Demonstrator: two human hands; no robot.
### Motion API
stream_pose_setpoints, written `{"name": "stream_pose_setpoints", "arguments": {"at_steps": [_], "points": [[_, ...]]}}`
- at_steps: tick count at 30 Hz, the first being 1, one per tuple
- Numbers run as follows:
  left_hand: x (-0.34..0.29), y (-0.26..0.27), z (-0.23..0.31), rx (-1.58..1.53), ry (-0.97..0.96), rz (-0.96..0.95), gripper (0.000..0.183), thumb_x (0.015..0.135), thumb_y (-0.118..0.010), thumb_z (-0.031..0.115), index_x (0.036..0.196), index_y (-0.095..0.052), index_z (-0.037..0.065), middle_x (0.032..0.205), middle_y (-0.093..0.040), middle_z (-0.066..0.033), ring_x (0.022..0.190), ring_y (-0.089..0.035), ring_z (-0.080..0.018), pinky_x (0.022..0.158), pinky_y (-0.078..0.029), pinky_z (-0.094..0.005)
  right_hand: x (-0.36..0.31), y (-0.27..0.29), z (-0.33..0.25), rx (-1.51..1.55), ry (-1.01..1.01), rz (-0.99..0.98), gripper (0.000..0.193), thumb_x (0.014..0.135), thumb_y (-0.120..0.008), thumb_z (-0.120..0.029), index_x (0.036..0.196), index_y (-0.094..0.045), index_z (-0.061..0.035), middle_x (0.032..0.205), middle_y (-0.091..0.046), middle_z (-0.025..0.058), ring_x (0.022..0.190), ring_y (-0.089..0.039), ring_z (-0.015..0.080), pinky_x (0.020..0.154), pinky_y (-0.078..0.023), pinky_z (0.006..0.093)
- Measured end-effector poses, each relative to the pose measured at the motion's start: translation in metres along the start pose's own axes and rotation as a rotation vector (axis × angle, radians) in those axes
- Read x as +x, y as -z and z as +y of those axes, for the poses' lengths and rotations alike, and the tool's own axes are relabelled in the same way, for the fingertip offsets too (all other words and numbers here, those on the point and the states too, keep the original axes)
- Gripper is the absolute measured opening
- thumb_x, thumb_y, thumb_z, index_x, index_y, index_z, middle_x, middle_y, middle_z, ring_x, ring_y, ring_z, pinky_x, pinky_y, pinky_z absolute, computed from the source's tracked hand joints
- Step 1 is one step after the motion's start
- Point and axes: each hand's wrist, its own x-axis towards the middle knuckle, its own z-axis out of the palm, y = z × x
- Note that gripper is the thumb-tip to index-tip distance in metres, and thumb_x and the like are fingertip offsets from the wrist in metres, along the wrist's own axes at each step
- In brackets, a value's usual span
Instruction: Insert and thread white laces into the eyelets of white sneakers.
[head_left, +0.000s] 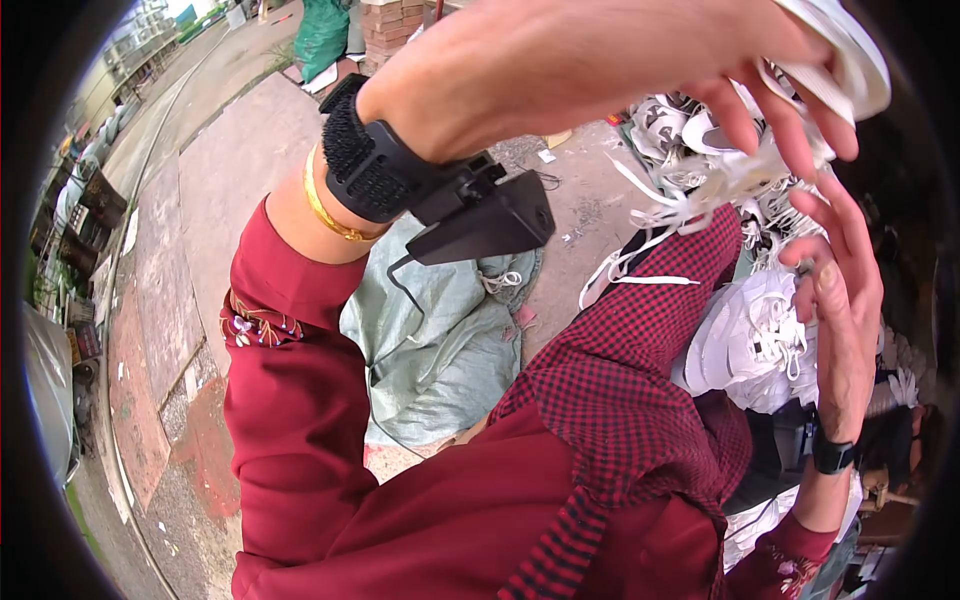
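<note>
My left arm crosses the upper part of the view from the left, and my left hand (745, 50) is at the upper right with its fingers curled around a white shoe (858, 62). Part of that shoe is cut off by the view's edge or hidden behind the hand. Long white laces (655, 218) dangle over my checked apron, blurred where they meet a white piece between my hands. Just below, my right hand (845, 285) is raised with its fingers bent and apart, gripping nothing visible. Beneath it lies a white shoe (745, 335) with loose laces.
More white shoes (665, 125) are piled at the far right. A pale green woven sack (440, 340) lies on the ground before me. Farther off stand a darker green sack (322, 40) and stacked bricks (390, 25). A black device (490, 215) is strapped to my left wrist.
</note>
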Motion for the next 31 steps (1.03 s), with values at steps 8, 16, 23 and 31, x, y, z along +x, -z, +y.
{"name": "stream_pose_setpoints", "arguments": {"at_steps": [8,16,23,31], "points": [[0.006,-0.015,0.022,-0.115,-0.242,0.372,0.055,0.102,-0.045,0.048,0.13,-0.05,0.001,0.102,-0.067,-0.0116,0.075,-0.065,-0.0163,0.078,-0.051,-0.0296,0.039,-0.037,-0.055,0.403,0.058,-0.261,0.036,0.102,-0.051,-0.035,0.109,-0.062,-0.0016,0.089,-0.065,0.0013,0.054,-0.043,0.001,0.045,-0.029,0.0172],[-0.119,-0.002,-0.03,-0.252,0.784,0.077,0.026,0.104,-0.05,0.026,0.109,-0.061,0.003,0.064,-0.044,0.0051,0.052,-0.038,-0.0054,0.048,-0.033,-0.022,0.061,-0.019,-0.009,0.261,-0.027,-0.45,0.045,0.096,-0.061,-0.042,0.113,-0.064,-0.0004,0.093,-0.067,0.005,0.064,-0.059,0.005,0.05,-0.04,0.0155],[-0.311,0.13,-0.12,0.613,1.139,0.289,0.027,0.098,-0.056,0.027,0.096,-0.066,0.002,0.06,-0.047,0.0029,0.049,-0.043,-0.0042,0.045,-0.039,-0.0235,-0.028,0.163,0.106,0.13,-0.384,-0.012,0.034,0.097,-0.061,-0.031,0.113,-0.065,-0.0018,0.091,-0.065,0.0,0.071,-0.059,0.0024,0.054,-0.041,0.0141],[-0.313,0.069,-0.262,0.794,0.761,-0.222,0.039,0.081,-0.073,0.016,0.114,-0.064,-0.002,0.085,-0.071,-0.0192,0.076,-0.068,-0.0379,0.073,-0.054,-0.0403,-0.225,0.235,0.297,0.155,-0.832,0.601,0.02,0.096,-0.058,-0.015,0.11,-0.067,-0.0032,0.083,-0.065,-0.0005,0.068,-0.059,0.006,0.055,-0.044,0.0182]]}}
